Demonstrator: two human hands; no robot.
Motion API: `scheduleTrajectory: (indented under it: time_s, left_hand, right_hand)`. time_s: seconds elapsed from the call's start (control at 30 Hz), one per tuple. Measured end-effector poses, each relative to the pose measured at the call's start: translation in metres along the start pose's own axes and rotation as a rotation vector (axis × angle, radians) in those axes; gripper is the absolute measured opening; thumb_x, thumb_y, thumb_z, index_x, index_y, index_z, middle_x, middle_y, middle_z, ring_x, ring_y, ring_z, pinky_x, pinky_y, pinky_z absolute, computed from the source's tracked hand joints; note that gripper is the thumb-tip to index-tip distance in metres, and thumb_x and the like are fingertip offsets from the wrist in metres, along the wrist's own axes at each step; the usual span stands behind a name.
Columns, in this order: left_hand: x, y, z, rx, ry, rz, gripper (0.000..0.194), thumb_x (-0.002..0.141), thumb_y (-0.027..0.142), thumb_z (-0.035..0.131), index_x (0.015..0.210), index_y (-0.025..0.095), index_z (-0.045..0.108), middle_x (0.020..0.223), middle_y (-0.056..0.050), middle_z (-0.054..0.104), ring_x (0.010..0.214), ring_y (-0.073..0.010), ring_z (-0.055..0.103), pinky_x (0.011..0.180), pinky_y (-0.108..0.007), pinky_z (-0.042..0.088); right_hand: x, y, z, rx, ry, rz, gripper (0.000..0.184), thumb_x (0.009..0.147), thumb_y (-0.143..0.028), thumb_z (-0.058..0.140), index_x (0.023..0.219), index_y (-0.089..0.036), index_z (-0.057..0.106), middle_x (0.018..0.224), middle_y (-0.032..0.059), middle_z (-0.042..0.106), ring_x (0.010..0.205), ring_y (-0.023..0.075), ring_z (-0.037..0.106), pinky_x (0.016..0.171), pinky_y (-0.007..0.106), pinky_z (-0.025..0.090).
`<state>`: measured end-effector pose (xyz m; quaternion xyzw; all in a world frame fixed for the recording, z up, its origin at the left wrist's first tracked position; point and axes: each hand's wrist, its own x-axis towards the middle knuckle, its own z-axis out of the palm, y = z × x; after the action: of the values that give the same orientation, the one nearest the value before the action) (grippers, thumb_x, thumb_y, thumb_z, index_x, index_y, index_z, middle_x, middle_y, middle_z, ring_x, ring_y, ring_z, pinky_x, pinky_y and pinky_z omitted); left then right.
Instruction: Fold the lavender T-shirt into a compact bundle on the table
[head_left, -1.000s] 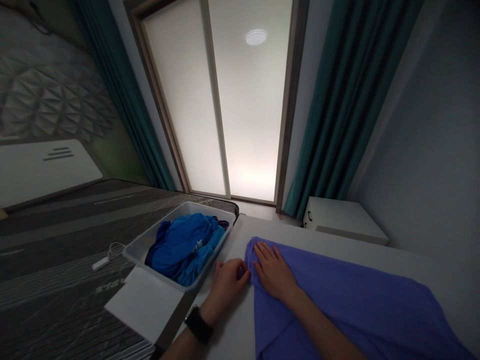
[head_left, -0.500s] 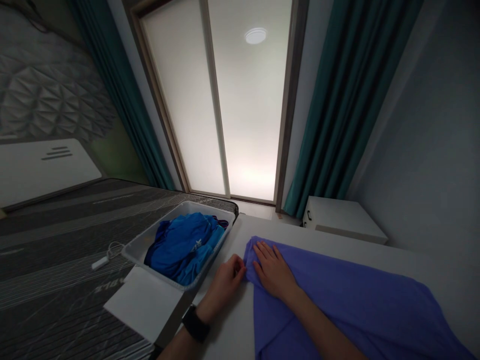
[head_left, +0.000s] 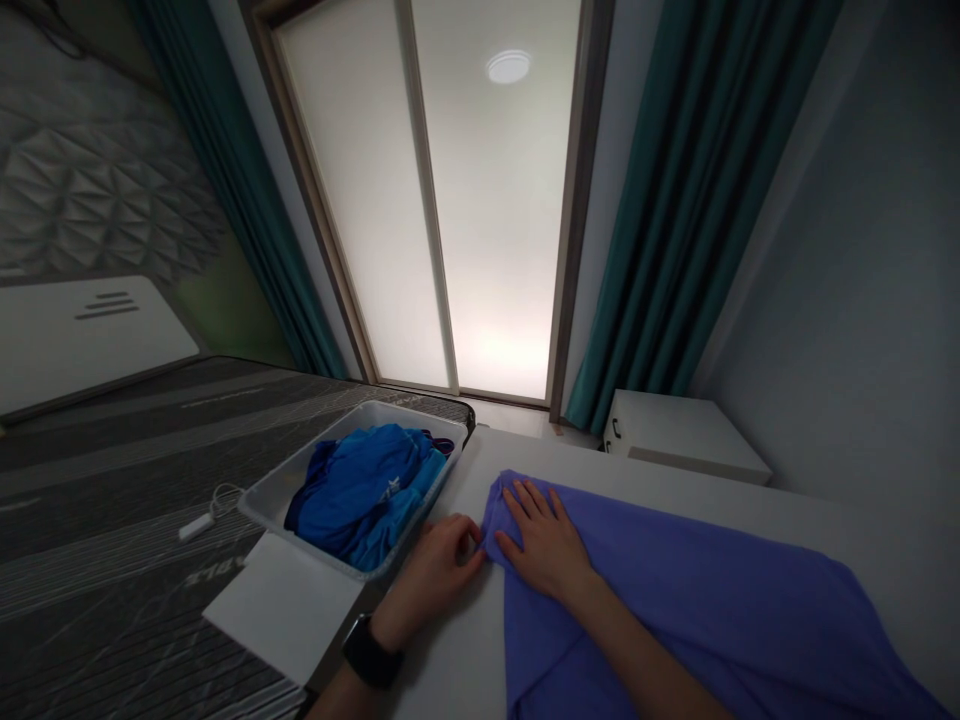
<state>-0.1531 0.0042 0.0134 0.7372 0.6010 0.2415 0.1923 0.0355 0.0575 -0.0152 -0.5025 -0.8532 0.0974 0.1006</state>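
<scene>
A purple cloth [head_left: 675,570] is spread in folded layers on the white table [head_left: 457,650]; I cannot tell what kind of garment it is. My right hand [head_left: 546,545] lies flat on its upper left part, fingers stretched out. At the cloth's left corner, my left hand [head_left: 442,560] has thumb and fingers curled together, pinching the edge. A dark watch [head_left: 369,650] is on my left wrist.
Left of my hands, a white plastic basket [head_left: 262,497] holds blue clothes [head_left: 375,490]. It stands partly over a white board [head_left: 281,610] beside a dark mattress [head_left: 112,560]. A white cabinet [head_left: 682,430] stands beyond the table at right. A white adapter with a cord [head_left: 196,527] lies on the mattress.
My left hand has shifted slightly left and turned a little at the cloth's corner, its fingers still closed there. My right hand stays flat on the cloth. The view has moved slightly.
</scene>
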Motion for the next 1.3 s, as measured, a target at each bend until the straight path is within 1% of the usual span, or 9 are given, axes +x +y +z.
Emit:
scheduleTrajectory:
  time_s: [0.13,0.3,0.47,0.57,0.67,0.8,1.1,1.23,1.3]
  left_hand:
    - [0.000,0.004,0.002,0.071,-0.014,-0.023,0.021,0.086,0.039,0.055,0.083,0.019,0.062,0.083,-0.002,0.064,0.075,-0.0179,0.056,0.074,-0.032,0.036]
    - [0.002,0.003,0.007,0.194,0.015,-0.042,0.017,0.088,0.025,0.049,0.077,0.019,0.060,0.084,-0.004,0.065,0.078,-0.0204,0.059,0.079,-0.036,0.038]
    - [0.006,0.024,0.010,0.267,0.254,0.088,0.030,0.091,0.021,0.039,0.114,0.014,0.058,0.106,-0.013,0.063,0.102,-0.0256,0.058,0.091,-0.039,0.043]
    - [0.019,0.045,0.026,0.381,0.156,0.328,0.047,0.093,0.026,0.042,0.137,0.013,0.045,0.139,-0.015,0.050,0.130,-0.0292,0.043,0.108,-0.043,0.032]
    - [0.037,0.053,0.049,0.429,0.033,0.408,0.055,0.095,0.035,0.040,0.145,0.011,0.037,0.153,-0.014,0.035,0.142,-0.0287,0.029,0.116,-0.042,0.024]
    - [0.054,0.037,0.066,0.444,-0.014,0.283,0.060,0.098,0.044,0.033,0.147,0.009,0.035,0.155,-0.016,0.032,0.144,-0.0283,0.025,0.118,-0.045,0.020]
    - [0.047,0.003,0.050,0.444,-0.034,0.120,0.059,0.100,0.044,0.025,0.149,0.013,0.031,0.156,-0.012,0.031,0.145,-0.0252,0.025,0.117,-0.046,0.021]
    - [0.051,-0.001,0.044,0.361,0.093,0.005,0.059,0.101,0.038,0.021,0.149,0.004,0.029,0.153,-0.018,0.034,0.142,-0.0249,0.031,0.116,-0.042,0.027]
    - [0.052,0.003,0.041,0.348,0.173,0.037,0.058,0.100,0.034,0.022,0.149,0.003,0.026,0.155,-0.018,0.030,0.144,-0.0246,0.027,0.116,-0.041,0.026]
  right_hand:
    - [0.001,-0.003,0.000,-0.009,-0.002,0.008,0.066,0.096,-0.054,0.025,0.152,-0.019,0.027,0.160,0.0064,0.019,0.147,0.0230,0.012,0.118,0.047,0.002]
    - [0.005,0.009,-0.010,-0.050,0.009,0.067,0.059,0.098,-0.039,0.020,0.152,-0.015,0.026,0.160,0.0073,0.021,0.147,0.0216,0.015,0.118,0.046,0.005]
    - [0.007,0.045,-0.020,-0.108,-0.051,0.177,0.060,0.095,-0.032,0.026,0.151,-0.013,0.027,0.160,0.0080,0.021,0.147,0.0220,0.016,0.117,0.048,0.006]
    - [0.007,0.060,-0.019,-0.122,-0.073,0.240,0.061,0.095,-0.034,0.024,0.152,-0.011,0.025,0.160,0.0087,0.020,0.147,0.0222,0.015,0.117,0.049,0.008]
    - [0.006,0.065,-0.014,-0.126,-0.066,0.265,0.061,0.096,-0.035,0.020,0.152,-0.010,0.025,0.159,0.0099,0.021,0.147,0.0224,0.016,0.117,0.048,0.008]
    - [0.006,0.065,-0.008,-0.135,-0.038,0.278,0.063,0.097,-0.040,0.018,0.152,-0.010,0.024,0.159,0.0089,0.022,0.147,0.0211,0.015,0.118,0.047,0.006]
    - [0.005,0.066,-0.007,-0.118,-0.036,0.281,0.064,0.097,-0.044,0.015,0.153,-0.012,0.021,0.160,0.0076,0.020,0.147,0.0205,0.013,0.118,0.048,0.001]
    - [0.004,0.065,-0.007,-0.117,-0.026,0.281,0.065,0.097,-0.044,0.015,0.153,-0.012,0.020,0.160,0.0076,0.021,0.147,0.0204,0.014,0.118,0.048,0.002]
    - [0.004,0.064,-0.008,-0.120,-0.020,0.285,0.064,0.097,-0.043,0.016,0.153,-0.012,0.019,0.160,0.0073,0.020,0.147,0.0204,0.015,0.118,0.048,0.004]
